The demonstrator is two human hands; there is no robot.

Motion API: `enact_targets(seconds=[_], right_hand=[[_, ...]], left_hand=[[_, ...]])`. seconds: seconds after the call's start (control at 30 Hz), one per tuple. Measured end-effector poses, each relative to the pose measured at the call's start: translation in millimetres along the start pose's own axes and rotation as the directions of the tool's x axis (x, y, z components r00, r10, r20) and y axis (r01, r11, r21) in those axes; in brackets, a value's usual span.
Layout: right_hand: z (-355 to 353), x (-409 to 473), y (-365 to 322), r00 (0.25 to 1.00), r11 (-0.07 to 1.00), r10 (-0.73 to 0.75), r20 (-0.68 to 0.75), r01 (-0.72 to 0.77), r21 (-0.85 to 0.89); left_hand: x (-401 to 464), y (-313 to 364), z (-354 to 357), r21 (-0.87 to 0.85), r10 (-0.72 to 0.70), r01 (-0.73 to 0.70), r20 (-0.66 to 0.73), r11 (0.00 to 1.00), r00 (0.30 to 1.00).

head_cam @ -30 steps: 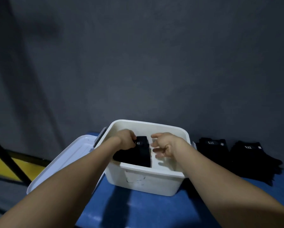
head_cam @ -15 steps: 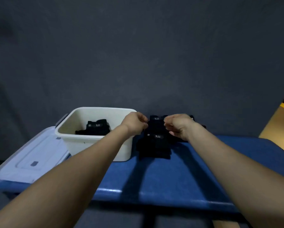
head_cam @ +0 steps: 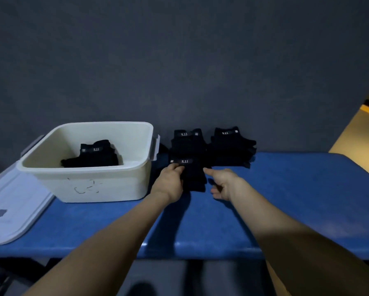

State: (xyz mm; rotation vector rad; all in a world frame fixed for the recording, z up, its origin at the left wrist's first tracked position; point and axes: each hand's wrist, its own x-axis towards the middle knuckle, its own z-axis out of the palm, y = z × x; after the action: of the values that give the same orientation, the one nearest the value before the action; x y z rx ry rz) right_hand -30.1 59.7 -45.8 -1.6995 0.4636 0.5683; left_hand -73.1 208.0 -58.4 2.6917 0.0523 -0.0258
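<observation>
A folded black garment (head_cam: pixel 193 171) with a small label lies on the blue table (head_cam: pixel 286 199) just right of the white tub (head_cam: pixel 89 184). My left hand (head_cam: pixel 170 180) grips its left edge, fingers curled onto the cloth. My right hand (head_cam: pixel 224 182) sits at its right edge with the fingers relaxed and the forefinger touching the cloth. Another folded black garment (head_cam: pixel 98 154) lies inside the tub.
Two more stacks of folded black garments (head_cam: pixel 187 139) (head_cam: pixel 232 144) stand against the grey wall behind. The tub's pale lid (head_cam: pixel 12 208) lies at the table's left end. The table's front edge is near my forearms.
Both hands left the tub, where the garment stays, and moved right to the stack beside it. From half a second ago they dropped lower onto the nearest garment, the right hand opening.
</observation>
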Motion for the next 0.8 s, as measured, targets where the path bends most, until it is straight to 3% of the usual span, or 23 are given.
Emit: enact_targets(seconds=[0.2,0.47,0.8], right_hand=[[11,21,0,0.996,0.991,0.047,0.070,-0.055,0.119],[39,18,-2,0.995,0.989,0.074,0.065,-0.082,0.127],[31,-2,2,0.999,0.979,0.019,0.040,-0.027,0.201]], left_hand=[[13,-16,5,0.037,0.019,-0.019,-0.002,0.999,1.000],[11,-24,0,-0.101,0.021,-0.024,-0.029,0.995,0.999],[1,-10,-11,-0.264,-0.041,0.052,0.046,0.963,0.998]])
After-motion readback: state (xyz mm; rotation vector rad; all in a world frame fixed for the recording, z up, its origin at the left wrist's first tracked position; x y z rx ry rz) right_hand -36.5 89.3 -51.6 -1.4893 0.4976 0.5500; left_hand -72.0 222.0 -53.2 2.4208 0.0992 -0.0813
